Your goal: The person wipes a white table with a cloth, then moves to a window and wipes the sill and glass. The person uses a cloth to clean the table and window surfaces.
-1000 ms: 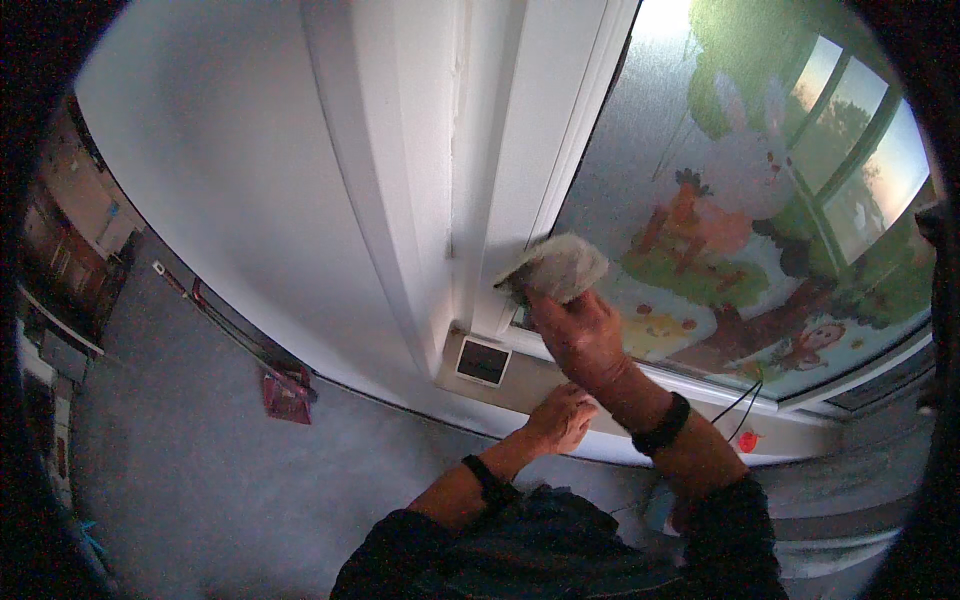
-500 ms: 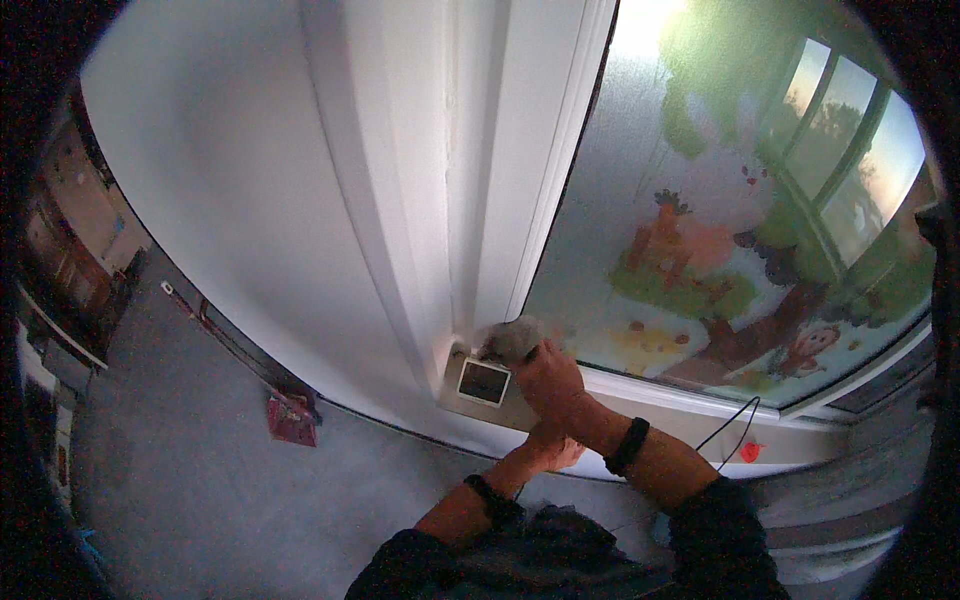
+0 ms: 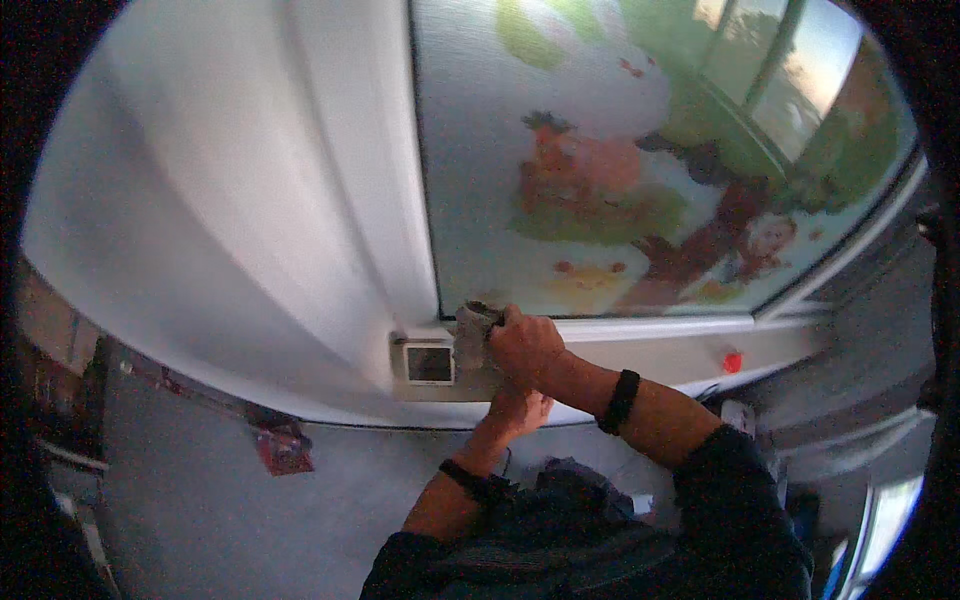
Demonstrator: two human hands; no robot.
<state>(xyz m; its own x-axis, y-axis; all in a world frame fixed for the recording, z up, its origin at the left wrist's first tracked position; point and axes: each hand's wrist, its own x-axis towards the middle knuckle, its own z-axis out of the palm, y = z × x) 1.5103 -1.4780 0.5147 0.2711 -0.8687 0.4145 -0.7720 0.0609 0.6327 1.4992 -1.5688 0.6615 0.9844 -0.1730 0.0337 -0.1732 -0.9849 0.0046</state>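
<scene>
My right hand [image 3: 525, 345] is closed around a crumpled grey cloth [image 3: 472, 338], held over the windowsill [image 3: 640, 352] by the window's lower left corner. Just left of the cloth, a small white-framed device with a dark screen [image 3: 430, 364] sits on the sill. My left hand [image 3: 522, 412] is below the right one at the sill's front edge. Its fingers are mostly hidden, and I cannot tell whether it grips anything. Above the hands is the window pane [image 3: 480, 200], covered with a frosted film of cartoon animals and a tree.
A white wall [image 3: 230, 200] runs up to the window frame on the left. Farther right on the sill is a small red object [image 3: 733, 362]. A reddish bag or packet [image 3: 284, 448] lies on the grey floor at the left. Grey curtain-like folds [image 3: 850, 400] hang at the right.
My view has turned to the right, so the window appears farther left. The right hand and cloth have come down from the corner of the frame to lower over the sill.
</scene>
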